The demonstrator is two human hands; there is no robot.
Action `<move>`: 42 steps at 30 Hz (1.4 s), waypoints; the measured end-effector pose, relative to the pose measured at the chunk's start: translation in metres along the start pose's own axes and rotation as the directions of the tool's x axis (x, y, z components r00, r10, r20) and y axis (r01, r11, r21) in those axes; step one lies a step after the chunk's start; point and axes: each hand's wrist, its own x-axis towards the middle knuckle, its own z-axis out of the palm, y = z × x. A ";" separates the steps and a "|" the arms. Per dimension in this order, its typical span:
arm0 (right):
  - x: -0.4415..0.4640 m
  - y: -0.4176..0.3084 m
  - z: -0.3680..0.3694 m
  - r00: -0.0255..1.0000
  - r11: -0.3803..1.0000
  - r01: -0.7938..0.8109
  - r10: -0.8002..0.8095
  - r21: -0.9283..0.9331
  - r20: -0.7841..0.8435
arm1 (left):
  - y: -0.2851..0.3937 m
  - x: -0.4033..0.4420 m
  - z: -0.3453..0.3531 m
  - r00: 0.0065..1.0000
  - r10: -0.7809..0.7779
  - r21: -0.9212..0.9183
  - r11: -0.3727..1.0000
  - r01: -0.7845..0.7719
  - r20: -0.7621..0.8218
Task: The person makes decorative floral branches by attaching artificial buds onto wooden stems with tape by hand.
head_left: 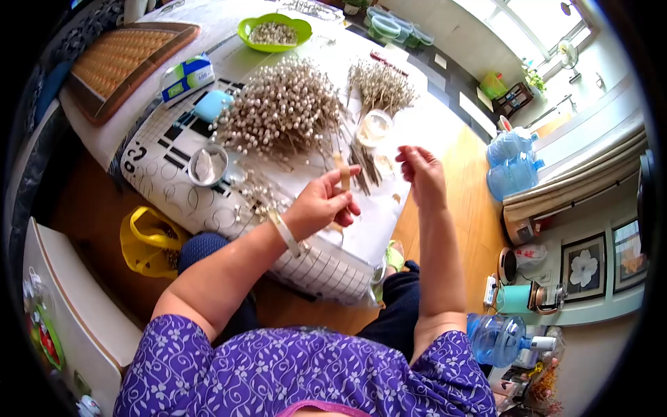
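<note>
My left hand (321, 203), with a pale bangle on its wrist, is raised over the near part of the table (361, 240). A tan strip (343, 170) stands between its fingers. To the right, my right hand (422, 174) is held up with its fingertips pinched together; anything between them is too small to make out. Beyond my hands lies a big bunch of stems with white buds (281, 108). A smaller bunch (382, 85) is at its right, with a round tub (374, 128) beside its stems. Loose budded sprigs (256, 191) lie left of my left hand.
A green bowl of buds (272, 33), a tissue pack (187, 78), a light blue item (212, 105) and a clear cup (208, 165) are on the table. A yellow bag (147, 243) stands at the left. Large water bottles (513, 177) are at the right.
</note>
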 end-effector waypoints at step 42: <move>-0.063 0.021 0.014 0.871 0.962 -0.247 0.274 -0.118 0.409 | -0.021 -0.046 0.017 0.951 0.212 0.833 0.466 -0.299 0.223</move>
